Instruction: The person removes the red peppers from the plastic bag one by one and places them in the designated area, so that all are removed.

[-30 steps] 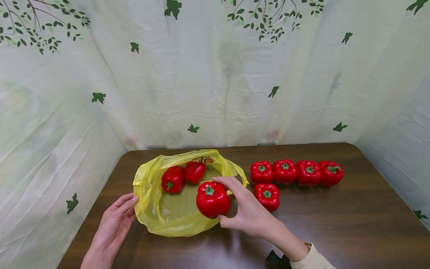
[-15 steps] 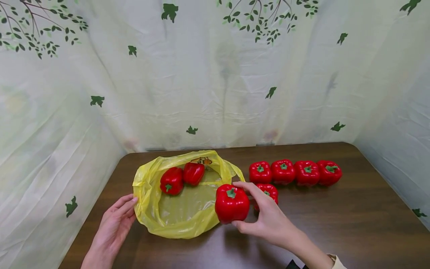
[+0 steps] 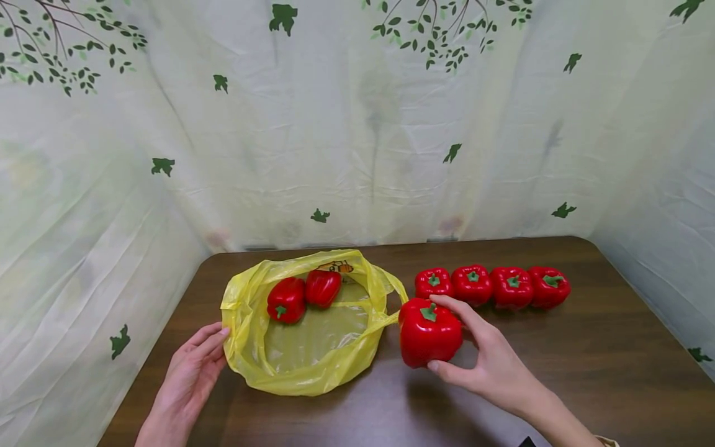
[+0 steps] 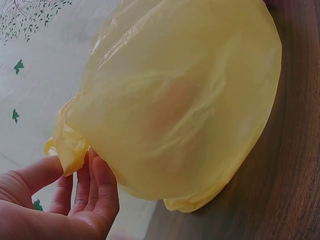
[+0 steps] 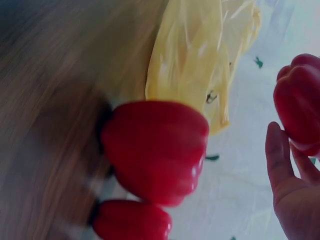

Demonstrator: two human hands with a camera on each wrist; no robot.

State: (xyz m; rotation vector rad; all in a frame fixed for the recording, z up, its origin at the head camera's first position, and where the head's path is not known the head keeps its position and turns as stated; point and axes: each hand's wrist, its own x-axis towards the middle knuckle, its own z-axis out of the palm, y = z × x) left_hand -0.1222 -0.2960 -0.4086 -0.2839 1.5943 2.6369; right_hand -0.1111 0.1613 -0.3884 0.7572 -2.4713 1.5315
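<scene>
My left hand (image 3: 187, 379) pinches the left rim of a yellow plastic bag (image 3: 246, 360); the left wrist view shows the gathered edge between thumb and fingers. The bag stands with its mouth wide, and two red bell peppers (image 3: 287, 301) lie inside. My right hand (image 3: 497, 360) grips another red bell pepper (image 3: 429, 335) by its sides, stem up, raised over the table just right of the bag. In the right wrist view this held pepper (image 5: 302, 105) appears at the right edge, apart from a pepper (image 5: 155, 150) on the table.
A row of several red bell peppers (image 3: 512, 287) sits at the back right of the dark wooden table (image 3: 603, 360). The pepper in front of that row is hidden in the head view behind the held one. A pale leaf-print curtain (image 3: 357, 136) surrounds the table.
My right hand has carried its bell pepper from over the bag's right rim rightward, away from the bag. The left hand has stayed at the bag's left rim.
</scene>
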